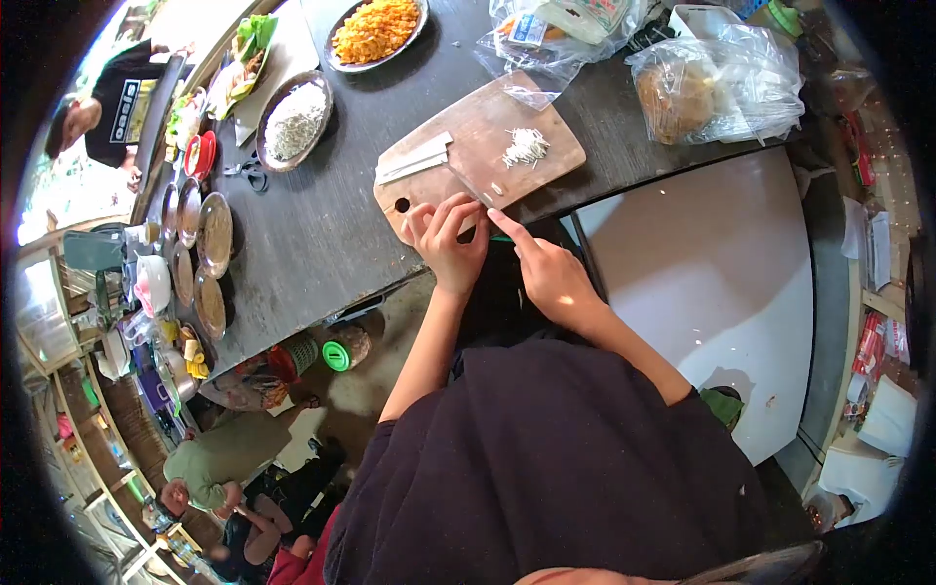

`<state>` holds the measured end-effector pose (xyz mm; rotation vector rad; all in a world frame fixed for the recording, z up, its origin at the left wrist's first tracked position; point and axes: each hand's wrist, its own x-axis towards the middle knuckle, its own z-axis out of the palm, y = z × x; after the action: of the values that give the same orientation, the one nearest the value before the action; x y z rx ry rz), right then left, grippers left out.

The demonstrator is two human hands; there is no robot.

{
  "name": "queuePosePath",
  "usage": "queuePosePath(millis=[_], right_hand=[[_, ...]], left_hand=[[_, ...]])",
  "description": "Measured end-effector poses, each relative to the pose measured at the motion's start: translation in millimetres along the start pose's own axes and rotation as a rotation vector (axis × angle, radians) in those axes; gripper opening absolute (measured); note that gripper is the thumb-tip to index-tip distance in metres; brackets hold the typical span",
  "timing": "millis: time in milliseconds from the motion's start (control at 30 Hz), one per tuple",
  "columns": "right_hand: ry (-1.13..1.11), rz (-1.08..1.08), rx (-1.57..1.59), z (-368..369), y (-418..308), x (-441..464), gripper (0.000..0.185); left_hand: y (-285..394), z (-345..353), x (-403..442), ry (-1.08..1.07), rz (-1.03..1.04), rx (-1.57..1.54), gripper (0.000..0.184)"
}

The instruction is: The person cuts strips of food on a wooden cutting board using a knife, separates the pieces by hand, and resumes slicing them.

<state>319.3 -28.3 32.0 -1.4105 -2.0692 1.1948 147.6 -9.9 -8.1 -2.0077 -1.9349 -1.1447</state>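
Note:
A wooden cutting board [497,112] lies at the table's front edge. White strips [414,161] rest on its left part, and a small pile of thin white shreds [526,147] on its right. My right hand [556,278] is closed at the board's near edge, index finger stretched along a knife [470,183] whose thin blade points up-left; the handle is hidden. Beside the blade my left hand [450,242] has its fingers curled over the board's near edge. What its fingertips hold, if anything, is hidden. A few small white pieces [495,188] lie by the blade.
On the dark table [292,234] are a bowl of white shreds [295,119], a plate of orange food [378,31], scissors [249,174], brown plates [214,234] and plastic bags [721,88]. One person [122,107] is at upper left, others [229,453] at lower left.

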Motion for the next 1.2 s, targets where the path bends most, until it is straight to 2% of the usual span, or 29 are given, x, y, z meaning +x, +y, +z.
queuePosePath(millis=[200,633,833,1200], right_hand=[[0.065,-0.008,0.032,-4.1,8.4,1.0,0.062],[-0.017,0.0,-0.005,-1.2,-3.2,-5.1,0.066],[0.064,-0.042,-0.006,9.7,1.2,1.7,0.068],[0.075,-0.054,0.084,2.0,3.8,-5.9,0.059]], left_hand=[[1.5,1.4,1.1,0.017,0.005,0.005,0.015],[-1.0,1.7,-1.1,0.018,-0.011,-0.012,0.019],[-0.2,1.2,-2.1,0.005,-0.015,-0.016,0.018],[-0.9,1.1,-2.2,0.001,-0.021,-0.027,0.016]])
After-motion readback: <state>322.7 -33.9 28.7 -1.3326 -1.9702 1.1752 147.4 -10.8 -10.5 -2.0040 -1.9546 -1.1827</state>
